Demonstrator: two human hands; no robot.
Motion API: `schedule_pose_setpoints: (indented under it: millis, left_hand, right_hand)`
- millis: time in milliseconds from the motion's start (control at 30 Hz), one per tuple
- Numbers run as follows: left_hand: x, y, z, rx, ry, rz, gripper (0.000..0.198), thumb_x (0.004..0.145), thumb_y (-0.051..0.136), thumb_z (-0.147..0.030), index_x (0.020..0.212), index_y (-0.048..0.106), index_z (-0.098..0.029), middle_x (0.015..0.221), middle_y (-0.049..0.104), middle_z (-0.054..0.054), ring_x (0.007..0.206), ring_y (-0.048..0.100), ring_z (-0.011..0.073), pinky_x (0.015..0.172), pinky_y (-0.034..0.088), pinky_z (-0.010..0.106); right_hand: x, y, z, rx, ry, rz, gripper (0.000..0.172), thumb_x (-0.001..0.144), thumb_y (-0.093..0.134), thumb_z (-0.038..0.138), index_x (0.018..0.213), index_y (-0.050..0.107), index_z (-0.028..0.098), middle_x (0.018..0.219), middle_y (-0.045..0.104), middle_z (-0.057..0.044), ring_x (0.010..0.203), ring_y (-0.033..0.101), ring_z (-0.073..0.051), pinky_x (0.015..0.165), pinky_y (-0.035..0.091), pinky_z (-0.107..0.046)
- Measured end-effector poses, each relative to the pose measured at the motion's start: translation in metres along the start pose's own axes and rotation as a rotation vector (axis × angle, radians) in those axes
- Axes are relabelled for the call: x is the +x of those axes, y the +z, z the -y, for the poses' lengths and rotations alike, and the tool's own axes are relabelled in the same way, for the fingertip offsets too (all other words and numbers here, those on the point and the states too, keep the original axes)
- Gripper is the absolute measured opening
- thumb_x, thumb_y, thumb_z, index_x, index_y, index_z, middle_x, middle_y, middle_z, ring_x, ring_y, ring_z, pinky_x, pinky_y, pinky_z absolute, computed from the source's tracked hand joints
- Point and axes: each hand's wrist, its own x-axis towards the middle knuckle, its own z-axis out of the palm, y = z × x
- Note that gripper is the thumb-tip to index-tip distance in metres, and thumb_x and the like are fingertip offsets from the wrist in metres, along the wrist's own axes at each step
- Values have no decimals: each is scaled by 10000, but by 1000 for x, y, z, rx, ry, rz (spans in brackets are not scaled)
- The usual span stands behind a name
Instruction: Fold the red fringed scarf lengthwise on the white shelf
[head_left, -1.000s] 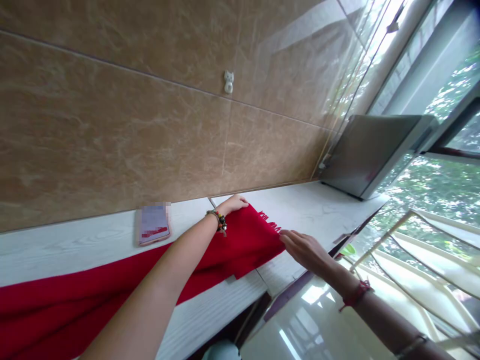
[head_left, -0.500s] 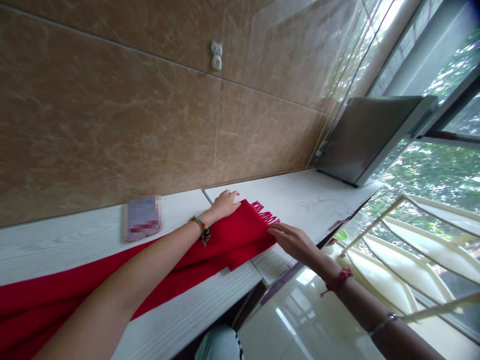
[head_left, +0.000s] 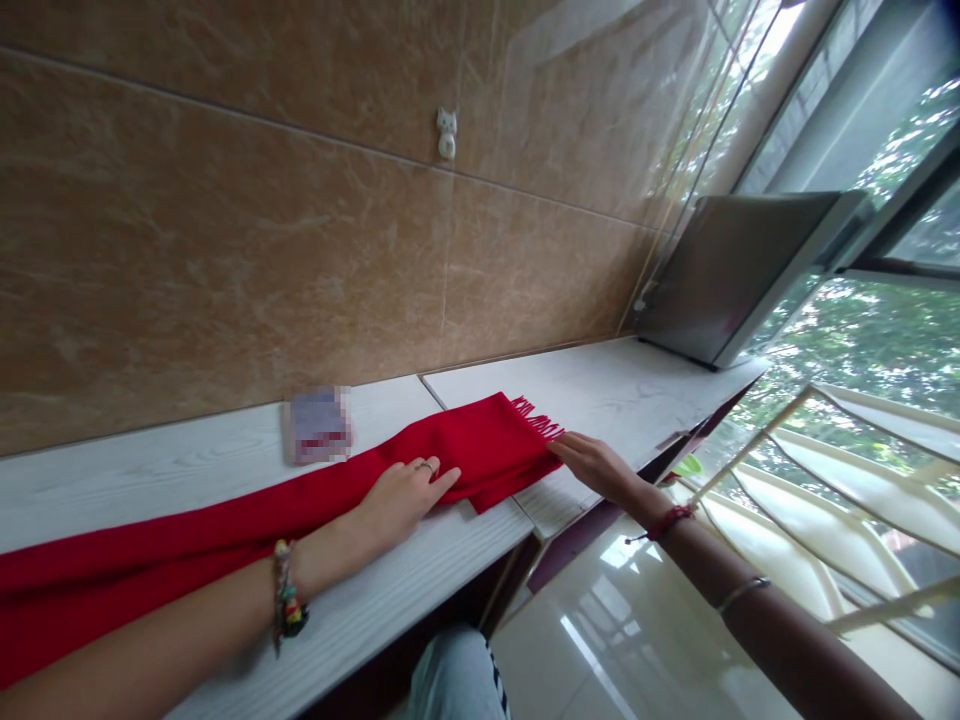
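A long red scarf (head_left: 225, 525) with a fringed end lies stretched along a white wood-grain counter (head_left: 615, 400). My left hand (head_left: 401, 495) rests flat on the scarf's near edge, fingers stretched out, a ring on one finger and a beaded bracelet at the wrist. Flat and open too, my right hand (head_left: 596, 465) has its fingertips touching the scarf's fringed end at the counter's front edge. A red string is tied round that wrist.
A phone (head_left: 319, 425) in a pink case lies behind the scarf by the brown tiled wall (head_left: 225, 230). A grey box-like appliance (head_left: 735, 275) stands at the counter's far right by the window. A small white cat-shaped hook (head_left: 447, 133) sticks to the wall.
My left hand slid back from the scarf's far edge near the fringe to its near edge, closer to me. My right hand stayed at the fringed end.
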Motion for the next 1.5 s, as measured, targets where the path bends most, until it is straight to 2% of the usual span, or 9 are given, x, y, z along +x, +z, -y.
schedule_pose_setpoints:
  millis: [267, 467, 633, 700, 800, 967, 1133, 1300, 1500]
  left_hand:
    - [-7, -18, 15, -236, 17, -42, 120, 790, 483, -175, 891, 549, -171, 940, 563, 46, 825, 560, 163, 712, 440, 244]
    - [-4, -21, 18, 15, 91, -101, 215, 793, 410, -49, 903, 532, -188, 958, 546, 44, 751, 554, 134, 596, 433, 207]
    - [-6, -40, 28, 166, -49, -251, 192, 842, 383, -90, 911, 539, -177, 917, 537, 65, 773, 540, 152, 598, 429, 223]
    - [-10, -35, 27, 136, 9, -243, 185, 842, 395, -91, 907, 546, -176, 942, 538, 76, 815, 541, 164, 623, 434, 234]
    - [-18, -15, 18, 46, 162, -120, 223, 812, 416, -52, 922, 551, -190, 957, 551, 72, 833, 551, 164, 613, 438, 226]
    - [-22, -1, 9, -33, 157, -23, 246, 791, 431, -70, 956, 559, -200, 987, 563, 62, 824, 570, 154, 613, 440, 214]
    - [-22, -17, 12, -30, 158, -13, 212, 817, 417, -107, 936, 569, -195, 954, 573, 51, 774, 577, 148, 617, 436, 216]
    - [-27, -16, 14, -34, 171, -32, 194, 814, 431, -98, 892, 580, -194, 929, 584, 52, 761, 579, 145, 621, 433, 214]
    - [-27, -21, 17, 48, 169, 0, 289, 777, 431, -5, 957, 579, -176, 878, 623, 59, 781, 598, 162, 622, 443, 224]
  right_hand:
    - [-2, 14, 12, -62, 87, -53, 277, 832, 348, 78, 923, 598, 155, 794, 574, -66, 723, 526, -144, 625, 452, -256]
    - [7, 9, 16, -140, 224, 32, 274, 855, 329, 104, 773, 584, 157, 688, 530, -11, 548, 453, -95, 504, 374, -198]
    - [14, 9, 7, -128, 272, -174, 298, 871, 302, 111, 972, 582, 125, 855, 587, -75, 667, 547, -121, 571, 438, -214]
    - [12, 15, 5, -123, 253, -175, 328, 857, 308, 88, 1057, 566, 120, 987, 587, -117, 801, 577, -155, 650, 473, -246]
    - [2, 25, 2, -80, 166, -16, 368, 826, 357, 65, 1117, 556, 170, 1114, 574, -107, 907, 582, -181, 750, 491, -295]
    - [-14, 29, -4, -5, 187, 108, 445, 792, 381, 40, 1198, 505, 175, 1212, 530, -109, 980, 572, -177, 805, 494, -302]
    - [-9, 20, -5, -8, 116, 66, 381, 816, 385, 77, 1149, 543, 174, 1153, 563, -116, 991, 554, -189, 815, 484, -338]
    - [-10, 18, 1, -11, 53, -44, 239, 843, 391, 111, 917, 615, 151, 850, 614, -79, 776, 563, -147, 687, 489, -283]
    - [-16, 16, -1, 4, 32, -77, 283, 888, 313, 131, 882, 595, 135, 756, 586, -66, 711, 539, -136, 640, 462, -262]
